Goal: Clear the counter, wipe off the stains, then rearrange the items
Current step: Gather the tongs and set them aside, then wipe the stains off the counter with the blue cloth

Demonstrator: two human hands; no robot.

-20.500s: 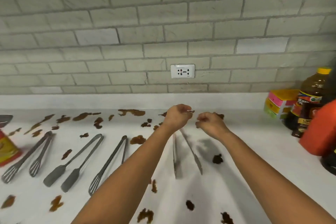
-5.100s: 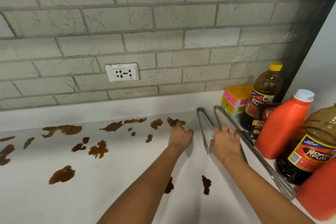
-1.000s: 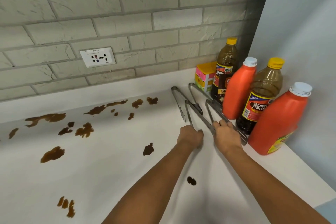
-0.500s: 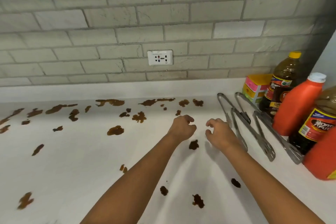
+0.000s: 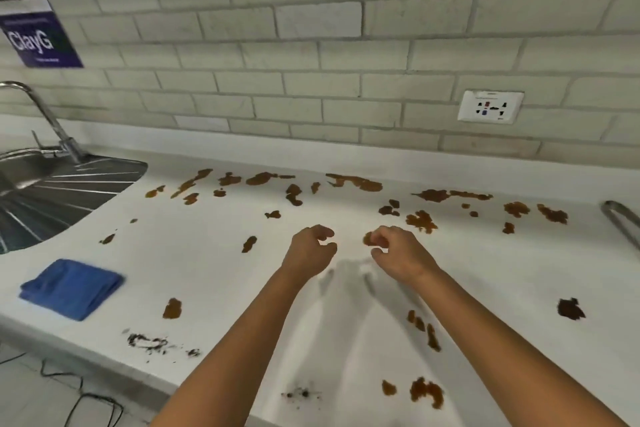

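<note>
Stains (image 5: 356,182) cover the white counter (image 5: 214,274): brown, irregular blotches, glossy-looking, mostly in a band beyond both hands near the backsplash, w/ smaller patches scattered nearer the front edge, e.g. one left of the forearms (image 5: 172,308) and a darker one far right (image 5: 570,308). Dark crumb-like specks (image 5: 147,343) lie near the front edge, left of the left forearm. Left hand (image 5: 310,251) and right hand (image 5: 401,253) hover side by side over the counter, fingers loosely curled, gripping nothing; a stain sits just at the right hand's fingertips, contact cannot be told. Blue cloth (image 5: 71,288), folded, lies flat on the counter well to the left of the left hand, near the sink drainboard (image 5: 52,194). Metal tongs (image 5: 621,222) show partly at the frame edge, far right of the right hand.
</note>
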